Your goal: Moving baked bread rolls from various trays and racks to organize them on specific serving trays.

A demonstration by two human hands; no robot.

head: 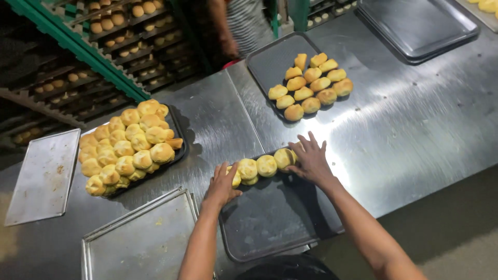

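the person's left hand lies flat and open-fingered against the left end of a short row of golden bread rolls, and the right hand presses its spread fingers against the right end of the same row; neither hand closes around a roll. the rolls sit at the far edge of a dark baking tray whose near part is bare, resting on a steel table. to the left, a second dark tray is heaped with rolls, and farther back a third tray holds a smaller cluster. two pale metal trays lie at the left and near-left of the table. another person's arm shows at the top, beside green racks loaded with rolls.
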